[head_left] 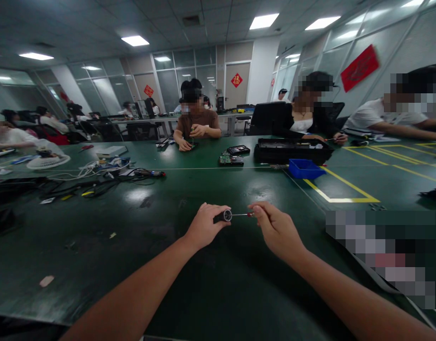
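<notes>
Near the middle of the view, my left hand (208,222) is closed round a black cylindrical part (223,216) with a round, silvery-rimmed end facing me. My right hand (277,227) grips a screwdriver (243,214) by its red-tipped handle, most of which the fingers hide. Its thin metal shaft points left and reaches the side of the black cylindrical part. Whether the tip sits in a screw is too small to tell. Both hands are above the green table (189,293).
Opposite me a person (198,121) works on a small part. Hard drives (234,155), a long black tray (292,151) and a blue bin (306,168) lie ahead. Black cables (107,184) and a white round base (48,162) are at left. A pixelated sheet (384,255) is at right.
</notes>
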`<state>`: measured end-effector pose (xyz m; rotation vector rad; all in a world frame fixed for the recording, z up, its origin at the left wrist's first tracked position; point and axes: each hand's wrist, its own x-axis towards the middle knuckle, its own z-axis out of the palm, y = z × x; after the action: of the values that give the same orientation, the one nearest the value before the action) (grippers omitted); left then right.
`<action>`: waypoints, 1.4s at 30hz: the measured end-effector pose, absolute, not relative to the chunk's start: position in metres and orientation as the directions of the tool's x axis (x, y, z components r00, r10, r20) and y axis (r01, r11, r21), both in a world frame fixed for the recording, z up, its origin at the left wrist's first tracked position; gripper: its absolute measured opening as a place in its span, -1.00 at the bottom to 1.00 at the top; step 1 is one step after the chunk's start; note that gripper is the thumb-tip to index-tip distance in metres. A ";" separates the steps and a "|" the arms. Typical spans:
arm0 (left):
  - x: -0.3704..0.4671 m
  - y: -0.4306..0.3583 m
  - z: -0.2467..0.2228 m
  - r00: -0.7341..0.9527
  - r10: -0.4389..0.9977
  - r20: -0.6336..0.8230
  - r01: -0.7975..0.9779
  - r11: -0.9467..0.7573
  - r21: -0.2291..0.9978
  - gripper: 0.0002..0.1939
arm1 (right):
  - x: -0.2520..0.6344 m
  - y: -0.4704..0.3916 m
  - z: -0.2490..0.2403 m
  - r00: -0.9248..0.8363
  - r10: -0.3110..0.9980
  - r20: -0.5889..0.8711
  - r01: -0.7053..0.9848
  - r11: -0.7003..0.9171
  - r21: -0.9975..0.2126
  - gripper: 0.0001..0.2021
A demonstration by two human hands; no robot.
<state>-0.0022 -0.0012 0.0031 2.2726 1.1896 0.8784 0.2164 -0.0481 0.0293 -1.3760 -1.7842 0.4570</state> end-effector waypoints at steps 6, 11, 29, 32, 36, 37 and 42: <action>-0.003 0.000 0.003 0.416 0.848 0.328 0.582 -0.525 0.621 -0.66 | 0.217 -0.049 0.028 -0.136 0.916 0.378 0.553 0.386 -0.738 -0.70; -0.001 0.000 0.004 0.414 0.851 0.322 0.592 -0.521 0.615 -0.66 | 0.213 -0.048 0.027 -0.018 0.930 0.368 0.512 0.325 -0.795 -0.74; -0.006 0.002 0.002 0.450 0.823 0.347 0.577 -0.565 0.590 -0.61 | 0.218 -0.032 0.014 0.186 0.949 0.254 0.101 0.239 -0.966 -0.68; -0.005 0.002 0.002 0.452 0.826 0.338 0.588 -0.561 0.583 -0.62 | 0.217 -0.036 0.017 0.150 0.932 0.330 0.273 0.282 -0.920 -0.68; -0.005 0.002 0.002 0.461 0.822 0.335 0.596 -0.566 0.570 -0.61 | 0.216 -0.040 0.022 0.063 0.920 0.388 0.401 0.332 -0.854 -0.72; -0.005 0.002 0.002 0.465 0.822 0.330 0.601 -0.566 0.564 -0.61 | 0.216 -0.041 0.023 0.043 0.919 0.392 0.431 0.337 -0.837 -0.74; -0.005 0.004 -0.002 0.479 0.835 0.272 0.645 -0.545 0.535 -0.62 | 0.216 -0.042 0.027 -0.032 0.907 0.419 0.589 0.356 -0.726 -0.78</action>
<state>-0.0054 0.0036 -0.0016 2.3695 1.2425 0.7283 0.2164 -0.0417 0.0265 -1.3356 -1.7258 0.4482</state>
